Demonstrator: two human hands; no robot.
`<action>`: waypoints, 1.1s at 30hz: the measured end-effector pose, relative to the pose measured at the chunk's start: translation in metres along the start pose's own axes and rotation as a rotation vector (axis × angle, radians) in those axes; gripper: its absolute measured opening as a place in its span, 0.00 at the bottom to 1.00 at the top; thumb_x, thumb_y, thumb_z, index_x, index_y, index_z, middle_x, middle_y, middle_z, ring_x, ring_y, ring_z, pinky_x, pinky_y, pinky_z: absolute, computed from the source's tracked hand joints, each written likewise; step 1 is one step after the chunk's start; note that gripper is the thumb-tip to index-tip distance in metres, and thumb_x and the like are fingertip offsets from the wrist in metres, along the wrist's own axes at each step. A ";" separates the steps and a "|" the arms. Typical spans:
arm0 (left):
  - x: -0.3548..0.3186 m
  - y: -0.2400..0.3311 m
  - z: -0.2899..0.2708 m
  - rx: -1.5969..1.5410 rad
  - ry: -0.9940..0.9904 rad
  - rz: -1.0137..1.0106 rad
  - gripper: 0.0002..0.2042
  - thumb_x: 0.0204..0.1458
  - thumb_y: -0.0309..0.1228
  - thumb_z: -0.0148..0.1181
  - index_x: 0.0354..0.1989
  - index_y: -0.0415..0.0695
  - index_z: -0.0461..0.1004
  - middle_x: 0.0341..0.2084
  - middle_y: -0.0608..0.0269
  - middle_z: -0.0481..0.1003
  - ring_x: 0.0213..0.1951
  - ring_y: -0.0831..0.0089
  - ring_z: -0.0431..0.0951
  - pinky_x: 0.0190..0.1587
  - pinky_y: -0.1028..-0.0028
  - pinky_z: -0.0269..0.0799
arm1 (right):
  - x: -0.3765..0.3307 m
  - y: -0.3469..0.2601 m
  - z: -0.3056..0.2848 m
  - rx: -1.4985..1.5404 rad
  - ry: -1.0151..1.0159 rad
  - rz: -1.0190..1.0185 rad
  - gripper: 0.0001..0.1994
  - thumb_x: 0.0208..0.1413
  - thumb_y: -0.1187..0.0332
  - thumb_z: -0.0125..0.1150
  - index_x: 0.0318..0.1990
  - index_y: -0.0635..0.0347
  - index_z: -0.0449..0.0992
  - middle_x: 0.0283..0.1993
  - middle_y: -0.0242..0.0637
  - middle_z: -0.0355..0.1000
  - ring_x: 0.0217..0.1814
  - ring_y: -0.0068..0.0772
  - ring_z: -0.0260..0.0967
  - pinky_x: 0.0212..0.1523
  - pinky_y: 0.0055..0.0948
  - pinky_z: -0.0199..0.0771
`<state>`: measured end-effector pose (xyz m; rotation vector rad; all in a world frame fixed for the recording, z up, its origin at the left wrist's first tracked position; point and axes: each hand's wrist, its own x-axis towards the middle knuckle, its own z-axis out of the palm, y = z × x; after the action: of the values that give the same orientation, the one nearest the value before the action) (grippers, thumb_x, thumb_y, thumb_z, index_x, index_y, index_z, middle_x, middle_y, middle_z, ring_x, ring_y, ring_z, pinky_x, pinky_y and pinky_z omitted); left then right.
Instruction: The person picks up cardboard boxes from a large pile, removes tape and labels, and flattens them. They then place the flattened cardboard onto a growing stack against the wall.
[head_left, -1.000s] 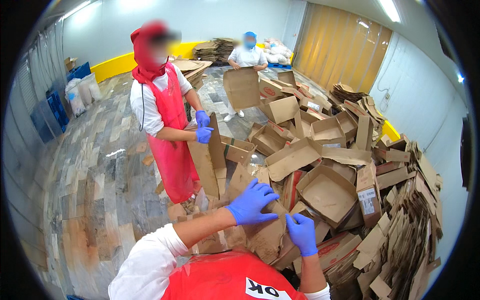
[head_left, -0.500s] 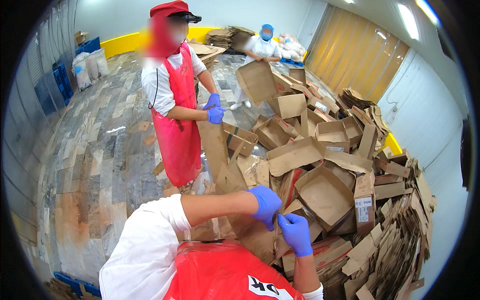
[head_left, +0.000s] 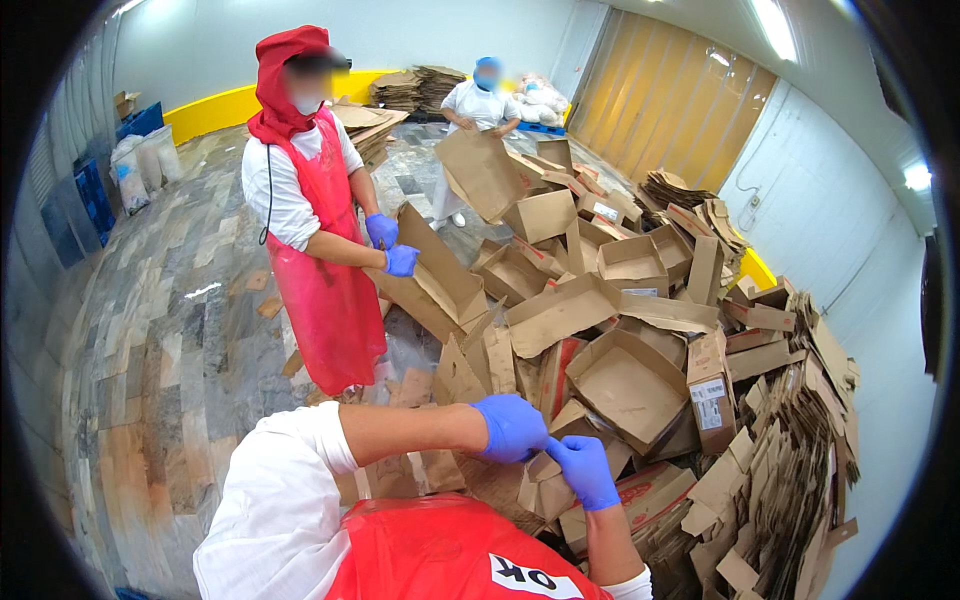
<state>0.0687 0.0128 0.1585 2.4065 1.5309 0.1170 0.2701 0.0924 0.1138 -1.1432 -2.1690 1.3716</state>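
Note:
My left hand (head_left: 512, 428), in a blue-purple glove, reaches across from the left with its fingers closed. Close against it is my right hand (head_left: 585, 470), gloved alike and pinching. Both grip the upper edge of a brown cardboard box (head_left: 545, 492) in front of my red apron. Most of that box is hidden behind my hands and apron. Just beyond it an open shallow cardboard box (head_left: 632, 385) lies tilted on a heap of others.
A co-worker in a red apron (head_left: 322, 290) stands ahead left, holding an open carton (head_left: 440, 275). Farther back, a person in white (head_left: 480, 105) holds another carton (head_left: 482, 178). Flattened cardboard (head_left: 770, 510) is stacked at my right. Scraps lie on the tiled floor (head_left: 180, 350).
My hands have shifted slightly left in view and come closer together, still on the box. The red-aproned co-worker's carton has turned and now shows its open inside.

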 end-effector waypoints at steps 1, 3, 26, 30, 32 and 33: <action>0.000 0.000 -0.001 -0.002 -0.001 -0.006 0.10 0.50 0.34 0.56 0.36 0.49 0.81 0.31 0.50 0.81 0.35 0.46 0.81 0.37 0.52 0.76 | 0.000 0.001 0.000 -0.001 0.006 -0.004 0.23 0.58 0.63 0.69 0.15 0.61 0.65 0.18 0.18 0.54 0.23 0.13 0.47 0.21 0.27 0.48; 0.001 0.000 -0.005 -0.029 -0.026 -0.034 0.10 0.50 0.35 0.57 0.36 0.47 0.82 0.31 0.48 0.81 0.35 0.46 0.81 0.37 0.53 0.76 | 0.000 0.003 -0.001 -0.004 0.023 -0.011 0.23 0.58 0.63 0.68 0.15 0.61 0.65 0.17 0.18 0.54 0.22 0.14 0.47 0.21 0.28 0.49; 0.001 0.005 -0.003 -0.196 -0.073 -0.041 0.18 0.50 0.46 0.64 0.37 0.42 0.82 0.33 0.47 0.81 0.40 0.47 0.82 0.42 0.54 0.77 | -0.001 -0.004 -0.008 -0.013 0.025 -0.029 0.21 0.61 0.62 0.64 0.18 0.64 0.68 0.19 0.21 0.56 0.24 0.16 0.49 0.23 0.30 0.53; -0.003 0.025 -0.009 -0.184 -0.015 -0.146 0.21 0.48 0.46 0.67 0.41 0.40 0.80 0.36 0.45 0.81 0.41 0.46 0.82 0.44 0.56 0.78 | 0.003 0.003 -0.008 0.028 0.012 -0.021 0.21 0.62 0.62 0.63 0.20 0.64 0.69 0.20 0.22 0.57 0.25 0.15 0.51 0.24 0.29 0.55; -0.003 0.024 0.004 -0.260 0.110 -0.212 0.21 0.46 0.44 0.70 0.41 0.40 0.79 0.39 0.45 0.81 0.43 0.46 0.81 0.45 0.57 0.78 | -0.002 -0.004 -0.009 0.025 -0.007 -0.007 0.20 0.62 0.62 0.63 0.21 0.65 0.70 0.20 0.22 0.58 0.26 0.15 0.51 0.24 0.29 0.56; -0.004 0.023 0.006 -0.269 0.125 -0.174 0.22 0.46 0.44 0.70 0.42 0.40 0.78 0.40 0.45 0.80 0.43 0.46 0.81 0.46 0.57 0.78 | -0.004 -0.007 -0.009 0.024 -0.018 0.001 0.20 0.63 0.62 0.62 0.21 0.66 0.70 0.20 0.22 0.58 0.26 0.15 0.52 0.25 0.29 0.56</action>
<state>0.0886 -0.0010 0.1594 2.0827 1.6531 0.4153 0.2752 0.0934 0.1248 -1.1277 -2.1585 1.4104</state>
